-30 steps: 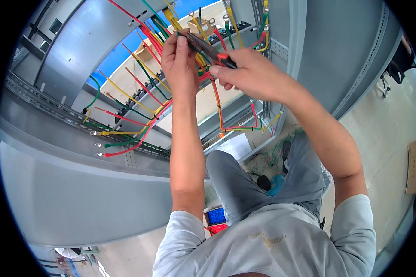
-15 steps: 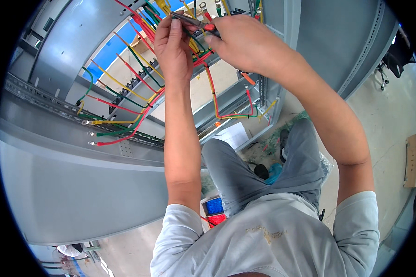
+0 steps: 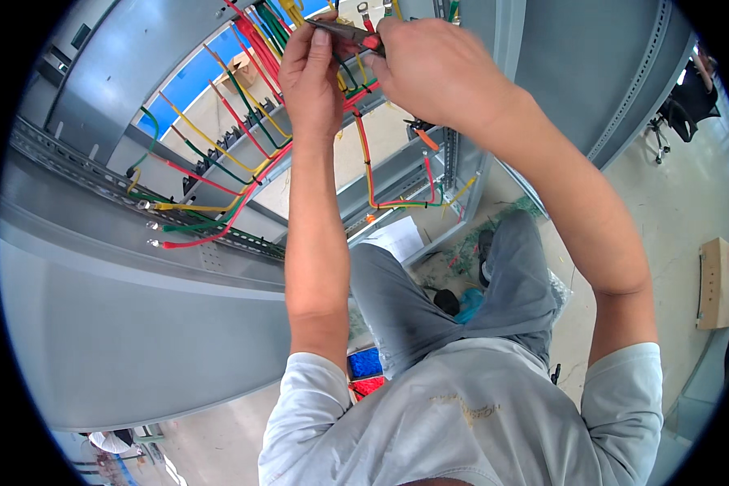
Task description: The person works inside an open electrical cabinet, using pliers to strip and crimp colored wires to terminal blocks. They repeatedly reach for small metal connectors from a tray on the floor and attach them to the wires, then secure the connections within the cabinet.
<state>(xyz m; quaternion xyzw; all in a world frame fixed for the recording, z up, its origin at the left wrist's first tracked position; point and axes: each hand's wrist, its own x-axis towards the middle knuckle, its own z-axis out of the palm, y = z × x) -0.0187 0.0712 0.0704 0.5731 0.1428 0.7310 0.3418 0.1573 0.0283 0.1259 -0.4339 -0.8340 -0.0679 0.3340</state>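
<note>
My right hand is closed round a pair of pliers with dark jaws and red on the handles. The jaws point left and reach the fingertips of my left hand. That hand is pinched closed at the jaw tips, thumb uppermost; what it grips is too small and hidden to make out. Yellow, green and red wires run close around both hands. Below them a red and yellow wire bundle drops down inside the grey metal cabinet frame.
Wires with metal lugs, such as a red wire, stick out at left over a slotted rail. Orange-handled tool rests on the frame at right. A paper sheet and blue and red bins lie lower down. A cardboard box stands far right.
The whole view has shifted slightly. The pliers lie a little flatter, their jaws still at my left fingertips, and my right hand has turned slightly.
</note>
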